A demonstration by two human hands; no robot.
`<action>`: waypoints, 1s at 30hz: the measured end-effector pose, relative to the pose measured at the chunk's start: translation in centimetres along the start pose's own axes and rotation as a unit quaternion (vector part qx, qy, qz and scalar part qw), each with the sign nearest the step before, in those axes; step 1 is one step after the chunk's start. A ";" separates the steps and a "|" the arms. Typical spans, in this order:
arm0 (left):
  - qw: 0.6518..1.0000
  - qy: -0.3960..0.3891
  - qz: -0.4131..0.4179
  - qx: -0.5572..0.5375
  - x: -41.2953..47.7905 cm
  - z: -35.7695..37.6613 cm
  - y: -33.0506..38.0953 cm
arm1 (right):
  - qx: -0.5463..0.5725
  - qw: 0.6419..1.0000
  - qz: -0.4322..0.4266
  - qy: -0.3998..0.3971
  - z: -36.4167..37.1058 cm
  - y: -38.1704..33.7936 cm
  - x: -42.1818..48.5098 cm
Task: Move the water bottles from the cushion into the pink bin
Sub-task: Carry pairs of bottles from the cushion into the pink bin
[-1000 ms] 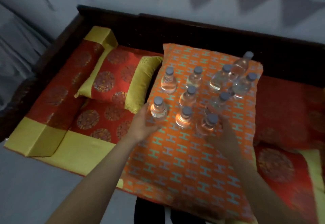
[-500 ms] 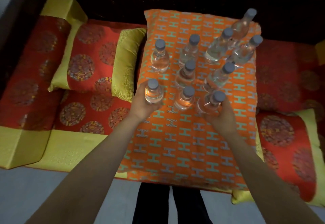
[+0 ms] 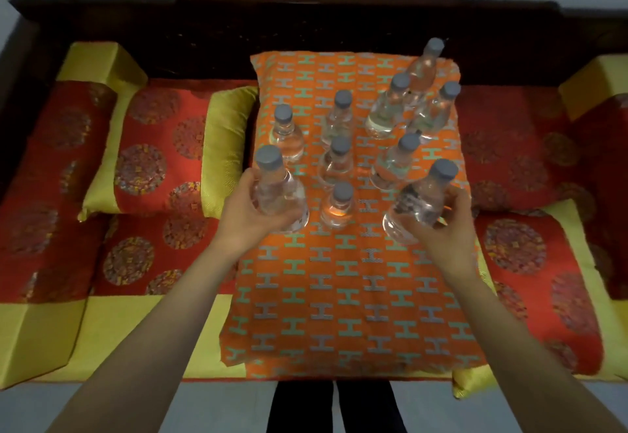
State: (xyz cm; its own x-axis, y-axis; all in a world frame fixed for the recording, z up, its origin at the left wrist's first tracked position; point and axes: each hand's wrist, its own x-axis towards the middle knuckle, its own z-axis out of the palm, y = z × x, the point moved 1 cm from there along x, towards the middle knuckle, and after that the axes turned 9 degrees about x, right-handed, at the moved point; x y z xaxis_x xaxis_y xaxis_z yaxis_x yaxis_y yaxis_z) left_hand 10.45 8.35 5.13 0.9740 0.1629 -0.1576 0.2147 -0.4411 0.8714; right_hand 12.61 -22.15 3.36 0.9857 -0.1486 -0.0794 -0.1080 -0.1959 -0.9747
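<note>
An orange cushion (image 3: 343,296) with a teal H pattern lies on the bench in front of me. Several clear water bottles with grey caps stand on its far half. My left hand (image 3: 244,218) grips one bottle (image 3: 277,191) lifted above the cushion's left side. My right hand (image 3: 445,228) grips a second bottle (image 3: 421,201), tilted, above the right side. Between them a small bottle (image 3: 338,206) stands upright. The pink bin is not in view.
Red and yellow patterned cushions (image 3: 163,150) cover the bench on both sides. A dark wooden backrest (image 3: 306,24) runs along the far edge. Grey floor and dark trouser legs (image 3: 333,405) show below the cushion's near edge.
Both hands have closed on a bottle each and lifted them off the cushion toward me. The camera has tilted so the backrest and wall show again.
</note>
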 end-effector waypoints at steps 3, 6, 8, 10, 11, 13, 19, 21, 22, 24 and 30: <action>0.999 -0.022 0.039 -0.012 -0.2 -0.5 3.1 | 0.016 0.999 -0.022 0.017 -2.1 -2.2 -0.4; 0.995 -0.051 0.081 -0.014 0.1 0.6 6.8 | 0.041 0.997 -0.048 0.036 -4.4 -3.7 -1.3; 0.992 -0.064 0.112 -0.006 0.3 1.8 9.3 | 0.054 0.995 -0.059 0.057 -6.2 -4.5 -2.2; 0.988 -0.078 0.134 0.001 0.2 3.4 11.7 | 0.055 0.993 -0.060 0.091 -8.7 -5.3 -3.1; 0.986 -0.085 0.142 0.005 0.0 4.3 12.9 | 0.049 0.991 -0.060 0.111 -10.1 -5.8 -3.7; 0.985 -0.094 0.148 0.008 -0.6 6.1 14.9 | 0.043 0.986 -0.055 0.151 -12.9 -6.4 -4.8; 0.973 -0.162 0.162 -0.016 -3.7 13.9 20.6 | 0.033 0.966 -0.024 0.255 -24.5 -7.1 -9.7; 0.967 -0.191 0.164 -0.030 -5.2 17.6 23.2 | 0.028 0.959 -0.028 0.280 -29.1 -7.3 -11.6; 0.964 -0.205 0.167 -0.039 -6.1 19.5 24.5 | 0.021 0.956 -0.032 0.292 -31.4 -7.4 -12.5; 0.956 -0.229 0.176 -0.058 -8.2 23.8 27.3 | 0.015 0.947 -0.036 0.318 -36.4 -7.7 -14.5; 0.930 -0.283 0.218 -0.083 -14.8 37.2 35.7 | -0.015 0.920 -0.045 0.388 -52.5 -8.5 -21.4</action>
State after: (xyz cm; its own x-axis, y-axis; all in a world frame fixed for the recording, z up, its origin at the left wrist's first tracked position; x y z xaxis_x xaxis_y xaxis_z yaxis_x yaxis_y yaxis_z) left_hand 6.36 -42.68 21.32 0.8582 -0.5109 0.0489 -0.1778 -0.2067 0.9621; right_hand -14.39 -68.16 24.29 0.6026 -0.7762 0.1853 -0.0458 -0.2655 -0.9630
